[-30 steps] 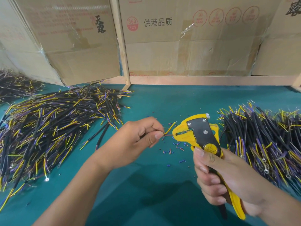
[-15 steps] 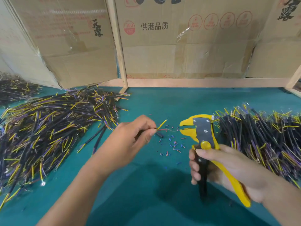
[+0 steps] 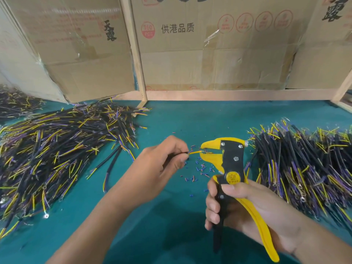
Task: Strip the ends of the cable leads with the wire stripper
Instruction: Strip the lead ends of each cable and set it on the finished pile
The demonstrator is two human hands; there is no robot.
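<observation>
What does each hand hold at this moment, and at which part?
The left hand pinches a cable just behind its yellow lead, whose tip lies in the stripper's mouth. The right hand grips the wire stripper by its two handles.

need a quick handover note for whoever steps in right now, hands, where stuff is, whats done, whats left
Left hand pinches one cable, its yellow lead reaching into the mouth of the wire stripper.
Right hand grips the stripper's handles, which are spread, not squeezed.
Insulation scraps lie on the green mat below the tool, so some ends look already stripped.
One cable pile lies to the left, another pile to the right; which one is finished cannot be told.
Left to do: squeeze to strip this lead, then carry on with the other cables.
</observation>
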